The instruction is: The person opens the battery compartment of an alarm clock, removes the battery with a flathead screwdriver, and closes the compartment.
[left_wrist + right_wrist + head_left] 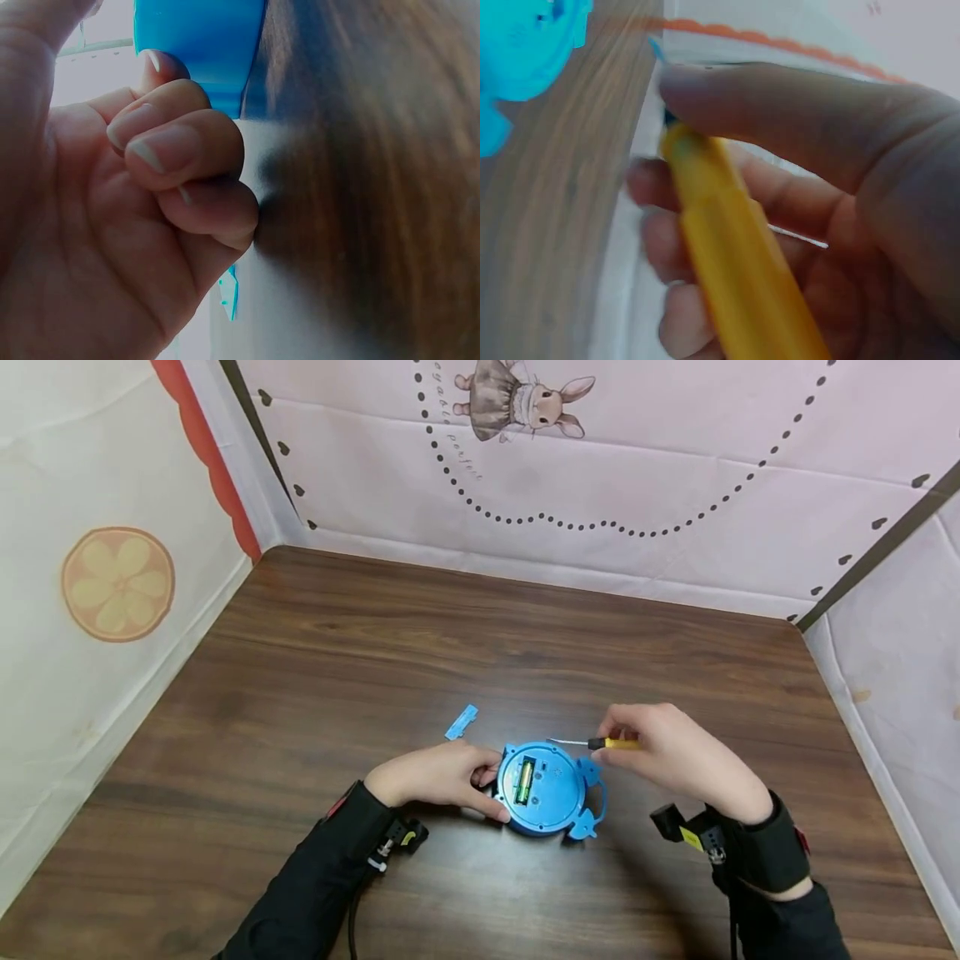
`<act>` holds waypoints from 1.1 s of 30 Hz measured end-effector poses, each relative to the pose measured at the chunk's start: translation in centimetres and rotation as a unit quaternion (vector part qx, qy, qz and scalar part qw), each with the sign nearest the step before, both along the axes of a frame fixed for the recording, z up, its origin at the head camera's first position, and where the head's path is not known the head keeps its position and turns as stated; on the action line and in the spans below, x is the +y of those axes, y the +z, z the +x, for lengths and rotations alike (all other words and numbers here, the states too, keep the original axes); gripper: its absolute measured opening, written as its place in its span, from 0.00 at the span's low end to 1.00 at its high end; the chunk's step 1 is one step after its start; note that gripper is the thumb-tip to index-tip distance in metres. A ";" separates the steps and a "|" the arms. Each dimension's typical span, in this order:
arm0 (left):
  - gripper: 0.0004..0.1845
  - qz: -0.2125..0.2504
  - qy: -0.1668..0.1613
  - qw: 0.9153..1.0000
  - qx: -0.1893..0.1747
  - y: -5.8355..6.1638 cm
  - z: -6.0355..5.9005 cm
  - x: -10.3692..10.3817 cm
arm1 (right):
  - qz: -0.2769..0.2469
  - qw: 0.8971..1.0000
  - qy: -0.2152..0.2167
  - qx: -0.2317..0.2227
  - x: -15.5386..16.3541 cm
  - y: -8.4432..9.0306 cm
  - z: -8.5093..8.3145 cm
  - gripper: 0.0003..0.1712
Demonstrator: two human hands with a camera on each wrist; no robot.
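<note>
A round blue alarm clock (555, 789) lies back side up on the table, its ear-shaped parts and handle loop to the right. Its battery compartment is uncovered and a green battery (524, 780) sits inside. My left hand (442, 777) grips the clock's left edge, thumb at the near side; the left wrist view shows the other fingers curled beside the blue casing (199, 45). My right hand (663, 747) pinches a screwdriver (735, 262) by its yellow and black handle. The thin shaft points left, near the clock's far edge; whether it touches cannot be told.
A small blue battery cover (461, 722) lies apart on the wooden table (360, 643), beyond my left hand. Pale printed cloth (637, 468) hangs behind the table and along both sides. Wrist cameras with cables sit on both forearms.
</note>
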State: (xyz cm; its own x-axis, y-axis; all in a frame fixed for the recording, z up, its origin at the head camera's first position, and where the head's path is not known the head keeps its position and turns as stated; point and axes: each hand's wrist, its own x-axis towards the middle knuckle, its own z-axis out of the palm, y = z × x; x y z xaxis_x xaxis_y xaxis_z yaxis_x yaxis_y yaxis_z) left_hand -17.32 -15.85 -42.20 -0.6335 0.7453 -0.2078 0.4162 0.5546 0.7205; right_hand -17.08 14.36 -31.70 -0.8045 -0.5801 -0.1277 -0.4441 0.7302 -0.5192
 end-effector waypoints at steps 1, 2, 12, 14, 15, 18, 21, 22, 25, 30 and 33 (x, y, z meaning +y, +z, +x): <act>0.25 0.000 -0.001 1.000 0.000 0.0 0.0 0.0 | 0.018 1.000 0.017 0.000 -0.5 0.6 -0.2 0.04; 0.25 0.000 -0.002 1.000 0.000 -0.1 0.0 0.1 | 0.040 0.999 0.033 0.001 -1.1 1.3 -0.4 0.04; 0.25 0.008 0.005 1.000 -0.018 -0.4 0.6 -0.6 | 0.203 0.972 0.114 -0.017 -7.1 3.8 -2.4 0.05; 0.25 0.009 0.004 1.000 -0.017 -0.3 0.6 -0.6 | 0.209 0.970 0.120 -0.009 -7.7 3.7 -2.4 0.06; 0.25 0.009 0.003 1.000 -0.017 -0.3 0.6 -0.6 | 0.212 0.970 0.121 -0.006 -7.9 3.7 -2.5 0.08; 0.24 0.008 0.000 1.000 -0.008 -0.1 0.5 -0.6 | 0.218 0.967 0.127 0.009 -8.7 3.7 -2.5 0.11; 0.24 0.007 0.000 1.000 -0.008 -0.1 0.5 -0.7 | 0.232 0.964 0.128 0.014 -9.3 3.5 -2.5 0.13; 0.24 0.008 0.000 1.000 -0.009 -0.1 0.5 -0.7 | 0.238 0.962 0.129 0.015 -9.6 3.4 -2.5 0.15; 0.25 0.014 -0.002 1.000 -0.014 -0.1 0.6 -0.8 | 0.261 0.957 0.128 0.012 -10.3 3.2 -2.4 0.21; 0.25 0.016 0.001 1.000 -0.014 0.1 0.8 -1.1 | 0.284 0.948 0.142 0.019 -11.3 2.9 -2.4 0.28; 0.25 0.015 0.002 1.000 -0.016 0.1 0.9 -1.1 | 0.294 0.943 0.155 0.038 -11.7 2.8 -2.3 0.23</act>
